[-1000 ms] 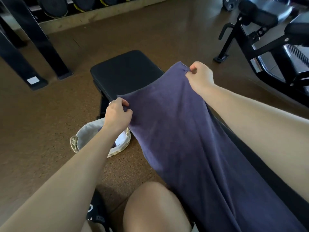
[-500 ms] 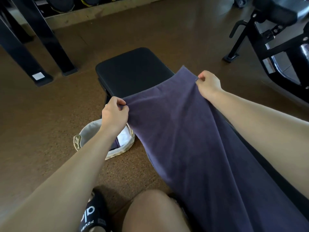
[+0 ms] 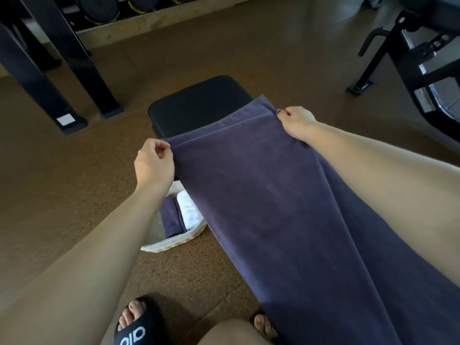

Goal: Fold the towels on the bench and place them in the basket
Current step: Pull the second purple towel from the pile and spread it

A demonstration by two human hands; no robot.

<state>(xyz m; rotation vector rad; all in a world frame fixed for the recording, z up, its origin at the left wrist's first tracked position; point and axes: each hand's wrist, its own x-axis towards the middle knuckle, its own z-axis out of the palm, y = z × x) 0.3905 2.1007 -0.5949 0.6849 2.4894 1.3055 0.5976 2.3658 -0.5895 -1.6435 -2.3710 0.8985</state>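
While both hands pinch its 2 far corners, left hand (image 3: 154,163) and right hand (image 3: 296,122), the purple towel (image 3: 286,207) has been lowered onto the counter (image 3: 199,105), spread for folding; basket (image 3: 174,241) waits beneath the left forearm.

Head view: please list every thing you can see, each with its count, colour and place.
towel: one, purple, spread along the bench, far corners held
bench: one, black, centre, far end bare
basket: one, pale, on floor left of bench
folded towels: two, purple and white, inside basket
rack legs: black, upper left
machine: one, black, upper right
slipper: one, black, bottom
left hand: pinches near-left corner
right hand: pinches far-right corner
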